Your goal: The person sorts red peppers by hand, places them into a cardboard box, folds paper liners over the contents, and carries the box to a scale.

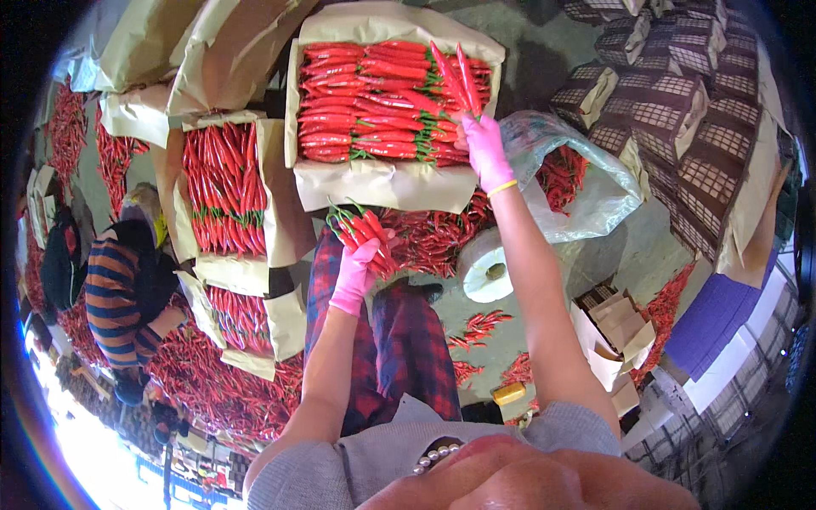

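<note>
In a pink glove, my left hand (355, 270) is closed round a bunch of red chili peppers (364, 228) with green stems, held above my lap. My right hand (484, 151), gloved in pink too, grips a few long red chili peppers (455, 75) by their lower ends, their tips pointing up and away. It is over the right side of a paper-lined box (382, 180), where chili peppers (365, 102) lie sideways in tidy columns. Loose chili peppers (429, 242) are heaped between that box and my legs.
Two more paper-lined boxes (285, 195) of chili peppers stand at left. A clear plastic bag (608, 191) with chili peppers and a white roll (486, 270) are at right. Stacked dark crates (680, 110) fill the far right. A person in a striped top (113, 293) bends at the left.
</note>
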